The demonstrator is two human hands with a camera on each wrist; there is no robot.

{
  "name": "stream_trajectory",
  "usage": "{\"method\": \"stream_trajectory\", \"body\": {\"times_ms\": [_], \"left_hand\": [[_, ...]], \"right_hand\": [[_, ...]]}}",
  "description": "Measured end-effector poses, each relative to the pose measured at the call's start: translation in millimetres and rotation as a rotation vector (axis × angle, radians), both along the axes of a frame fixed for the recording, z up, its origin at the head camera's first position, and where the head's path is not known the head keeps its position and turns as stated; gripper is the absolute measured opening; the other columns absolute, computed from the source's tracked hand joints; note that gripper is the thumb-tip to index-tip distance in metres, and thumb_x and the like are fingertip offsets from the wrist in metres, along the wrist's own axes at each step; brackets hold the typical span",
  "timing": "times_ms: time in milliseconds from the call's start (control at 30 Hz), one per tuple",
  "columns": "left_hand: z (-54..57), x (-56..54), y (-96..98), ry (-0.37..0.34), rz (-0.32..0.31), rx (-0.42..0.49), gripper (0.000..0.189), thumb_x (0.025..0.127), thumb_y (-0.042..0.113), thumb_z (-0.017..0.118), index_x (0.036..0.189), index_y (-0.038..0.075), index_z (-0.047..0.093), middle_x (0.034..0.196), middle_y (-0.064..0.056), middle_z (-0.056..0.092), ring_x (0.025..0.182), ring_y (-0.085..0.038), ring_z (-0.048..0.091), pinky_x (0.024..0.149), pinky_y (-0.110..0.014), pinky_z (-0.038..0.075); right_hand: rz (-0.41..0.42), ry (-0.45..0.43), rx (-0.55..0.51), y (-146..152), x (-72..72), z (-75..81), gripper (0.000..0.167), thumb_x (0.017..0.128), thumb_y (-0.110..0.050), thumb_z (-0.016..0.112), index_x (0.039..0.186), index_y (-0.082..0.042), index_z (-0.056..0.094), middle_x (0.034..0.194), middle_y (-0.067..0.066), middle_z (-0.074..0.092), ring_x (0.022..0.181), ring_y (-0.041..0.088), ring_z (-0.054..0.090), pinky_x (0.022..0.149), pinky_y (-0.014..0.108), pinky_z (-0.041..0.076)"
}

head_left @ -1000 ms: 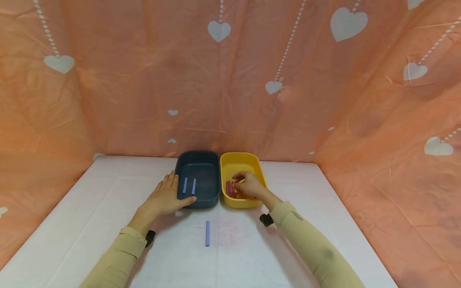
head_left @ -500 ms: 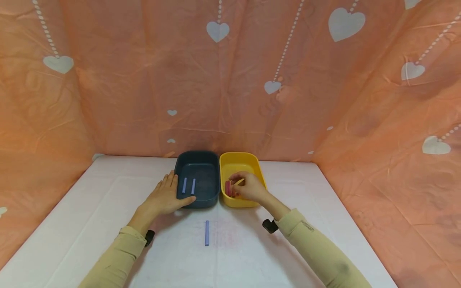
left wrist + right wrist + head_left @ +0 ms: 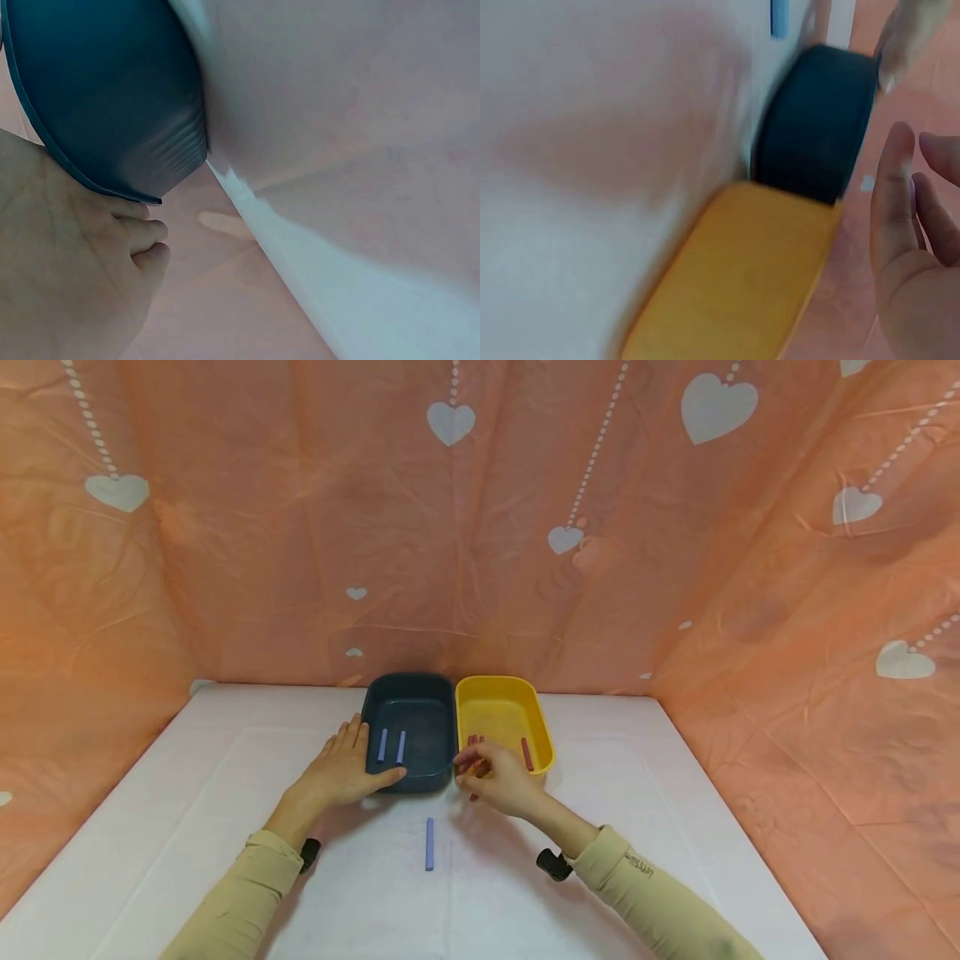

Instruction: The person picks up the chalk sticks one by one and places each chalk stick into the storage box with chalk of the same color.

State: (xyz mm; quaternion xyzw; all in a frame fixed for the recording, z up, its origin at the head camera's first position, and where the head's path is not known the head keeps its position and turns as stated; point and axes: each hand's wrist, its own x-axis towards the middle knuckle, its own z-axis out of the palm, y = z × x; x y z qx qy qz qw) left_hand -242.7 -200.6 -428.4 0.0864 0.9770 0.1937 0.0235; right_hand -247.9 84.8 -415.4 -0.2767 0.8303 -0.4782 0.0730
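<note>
My left hand (image 3: 341,768) rests against the left front corner of a dark blue tray (image 3: 431,718), fingers along its left side and thumb across its front rim. Two purple chalk sticks (image 3: 401,748) lie in this tray. My right hand (image 3: 502,781) is over the front left corner of a yellow tray (image 3: 540,727), thumb and index finger apart. Several red chalk sticks (image 3: 527,754) lie in it, some partly hidden by the hand. A small red bit (image 3: 474,797) shows below the right fingers; the right wrist view shows nothing between them.
A single purple chalk stick (image 3: 430,844) lies on the white tablecloth (image 3: 360,902) in front of the trays, which stand side by side. An orange curtain (image 3: 315,527) with white hearts hangs behind and at both sides.
My right hand has moved left and toward me, from inside the yellow tray to its front rim. That bares a red chalk stick on the right. My left hand keeps its place.
</note>
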Motion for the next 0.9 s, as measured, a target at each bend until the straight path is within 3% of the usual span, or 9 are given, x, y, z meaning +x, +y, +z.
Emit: {"method": "stream_trajectory", "body": {"times_ms": [267,467,667,900], "left_hand": [[1.3,1.2,-0.1,0.012,-0.002,0.004,0.12,0.092,0.07,0.062,0.155,-0.021,0.017,0.166,-0.039,0.009,0.154,-0.055,0.011,0.124,-0.065,0.014],[0.8,0.6,0.2,-0.002,0.005,0.0,0.121,0.092,0.072,0.06,0.156,-0.02,0.016,0.166,-0.038,0.008,0.154,-0.054,0.01,0.124,-0.065,0.013],[-0.6,-0.9,-0.1,0.004,0.004,-0.004,0.12,0.092,0.071,0.06,0.156,-0.021,0.016,0.166,-0.038,0.008,0.154,-0.054,0.011,0.124,-0.064,0.014],[-0.3,0.4,-1.0,0.003,0.001,-0.005,0.12,0.092,0.072,0.06,0.156,-0.021,0.016,0.166,-0.038,0.008,0.154,-0.054,0.011,0.124,-0.064,0.014]], "right_hand": [[0.05,0.003,0.056,-12,14.4,-18.1,0.027,0.093,-0.006,0.077,0.117,0.004,0.07,0.103,0.012,0.069,0.075,0.013,0.063,0.063,0.02,0.057],[0.083,-0.062,0.041,-19,21.5,-32.1,0.028,0.091,-0.005,0.079,0.114,0.006,0.069,0.099,0.009,0.068,0.064,0.007,0.064,0.06,0.021,0.058],[0.097,-0.067,0.072,-25,26.3,-35.8,0.027,0.089,-0.001,0.077,0.113,0.005,0.069,0.098,0.01,0.065,0.061,0.005,0.062,0.058,0.02,0.056],[0.084,-0.049,0.177,-31,26.3,-38.8,0.029,0.088,-0.008,0.081,0.114,0.0,0.071,0.097,0.004,0.064,0.066,0.003,0.06,0.061,0.018,0.054]]}}
